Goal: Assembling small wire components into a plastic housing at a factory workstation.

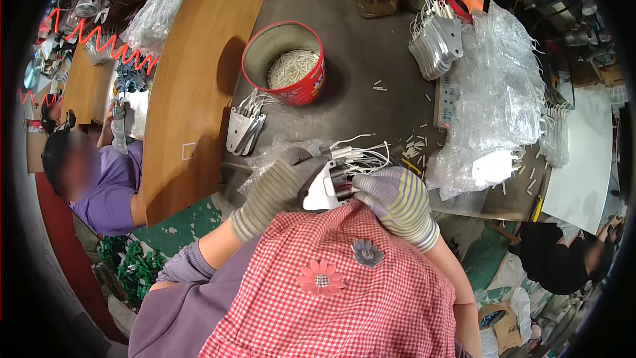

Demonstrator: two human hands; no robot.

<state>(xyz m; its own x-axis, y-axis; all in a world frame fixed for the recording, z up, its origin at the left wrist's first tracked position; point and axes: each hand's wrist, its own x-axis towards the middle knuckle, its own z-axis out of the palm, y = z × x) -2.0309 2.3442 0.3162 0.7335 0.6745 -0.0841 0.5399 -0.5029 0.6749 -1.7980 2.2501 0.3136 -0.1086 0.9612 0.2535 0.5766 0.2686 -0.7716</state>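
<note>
Close in front of my checked apron, my left hand [281, 189], in a striped knit glove, is closed round the side of a bundle of metal plates with white wires [322, 192]. My right hand [396, 200], gloved too, has its fingers pinched at the bundle's other side, by the wires; its fingertips are partly hidden. The loose white wires [363, 154] stick out above the plates toward the table. A similar bundle of wired metal plates [244, 132] stands on the table, just beyond my left hand. Crumpled clear plastic [265, 159] lies beside that hand.
A red bucket [308, 89] holds many small white tubes. Several loose tubes [414, 147] lie on the dark table [358, 103]. Bubble-wrapped stacks [493, 99] and more wired plates [437, 46] stand at right. A wooden partition [199, 86] borders the left; a person [109, 179] sits beyond it.
</note>
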